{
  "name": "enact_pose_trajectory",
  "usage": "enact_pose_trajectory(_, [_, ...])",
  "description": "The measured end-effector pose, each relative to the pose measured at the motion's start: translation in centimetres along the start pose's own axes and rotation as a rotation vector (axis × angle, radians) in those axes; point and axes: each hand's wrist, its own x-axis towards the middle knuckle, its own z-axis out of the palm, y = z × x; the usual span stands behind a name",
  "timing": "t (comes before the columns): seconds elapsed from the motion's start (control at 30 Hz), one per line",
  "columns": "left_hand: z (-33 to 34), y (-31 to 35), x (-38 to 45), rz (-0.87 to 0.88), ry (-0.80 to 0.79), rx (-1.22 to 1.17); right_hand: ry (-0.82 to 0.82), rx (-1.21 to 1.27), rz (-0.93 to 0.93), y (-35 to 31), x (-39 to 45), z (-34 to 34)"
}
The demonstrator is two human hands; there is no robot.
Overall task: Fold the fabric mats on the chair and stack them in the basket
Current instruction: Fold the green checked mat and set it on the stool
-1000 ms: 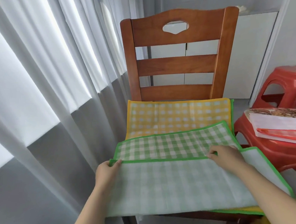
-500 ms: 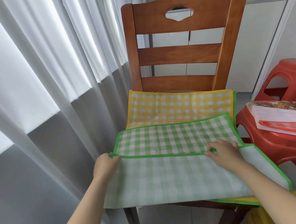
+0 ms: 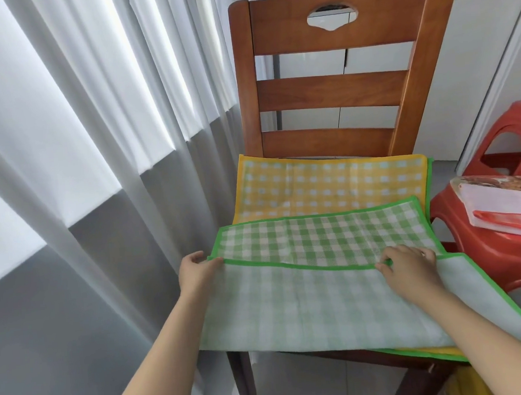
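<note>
We're folding the green mat (image 3: 327,285) on the chair (image 3: 331,78); its near half is lying turned over, pale back up, bound edge running across the middle. The near fold is overhanging the seat front, and the right corner is sticking out past the seat toward the red stool (image 3: 503,242). The yellow mat (image 3: 329,186) is lying flat under it, its far edge touching the chair back. The curtain (image 3: 95,147) is hanging just beside on the left. Our left hand (image 3: 196,271) is pinching the edge's left end, fingers curled. Our right hand (image 3: 412,268) is gripping the same edge nearer the right, knuckles up. Both forearms are reaching forward from below.
</note>
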Motion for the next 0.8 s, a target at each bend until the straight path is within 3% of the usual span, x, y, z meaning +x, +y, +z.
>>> enact_pose_trajectory(0.07, [0.1,0.2,0.6,-0.141,-0.016,-0.105,0.013,-0.003,0.009,-0.1,0.0,0.0])
enact_pose_trajectory(0.13, [0.4,0.6,0.7,-0.161,-0.087,-0.189,0.025,-0.015,0.022,-0.1,0.0,0.1])
enact_pose_trajectory(0.3, [1.7,1.2,1.3,0.091,-0.148,-0.202,0.098,-0.064,0.096,-0.2,0.1,0.1])
enact_pose_trajectory(0.4, [2.5,1.8,2.2,0.160,-0.132,-0.250,0.166,-0.032,0.111,-0.2,0.6,0.1])
enact_pose_trajectory(0.5, [3.3,2.0,3.7,0.196,-0.096,-0.279,0.134,0.025,0.066,-0.4,1.3,0.4])
enact_pose_trajectory(0.6, [3.9,1.2,5.0,0.176,-0.069,-0.214,0.048,0.095,0.029,-0.4,1.7,1.3])
enact_pose_trajectory(0.8, [3.8,-0.5,5.7,0.225,-0.028,-0.006,0.042,0.119,0.043,-0.6,1.9,1.4])
